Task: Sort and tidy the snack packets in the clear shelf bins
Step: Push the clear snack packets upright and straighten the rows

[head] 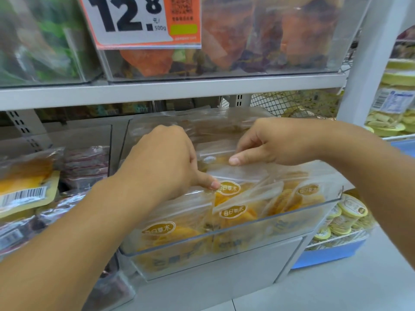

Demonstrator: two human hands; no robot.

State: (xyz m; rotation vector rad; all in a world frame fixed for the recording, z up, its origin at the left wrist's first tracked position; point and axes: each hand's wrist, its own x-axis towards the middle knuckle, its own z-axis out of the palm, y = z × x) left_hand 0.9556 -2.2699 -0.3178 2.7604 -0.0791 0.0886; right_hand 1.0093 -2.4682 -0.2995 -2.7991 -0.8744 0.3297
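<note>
- The bin (224,237) is a clear plastic tray with a low front wall, standing on the lower shelf and packed with packets (226,212) of yellow-orange dried fruit.
- The left hand (166,160) reaches in from the left. Its grip is curled over the packet tops, the thumb tip pressing the clear top strip of the packet (229,188) in the middle row; what the hidden fingers clasp behind it I cannot tell for sure.
- The right hand (269,144) comes in from the right and sits higher and farther back. Its grip pinches the top edge of a rear packet (215,151), thumb in front and fingers behind.
- The relation that matters: both packets stand roughly upright with their long top edges running left to right, directly under the fingertips, so the next move is probably a pull or push along the bin's depth. The left hand is nearer the front rows.
- The packets are thin, glossy, crinkled film with oval printed labels. Some at the right lean and overlap, not yet squared up.
- A price sign (134,19) hangs on the upper bin.
</note>
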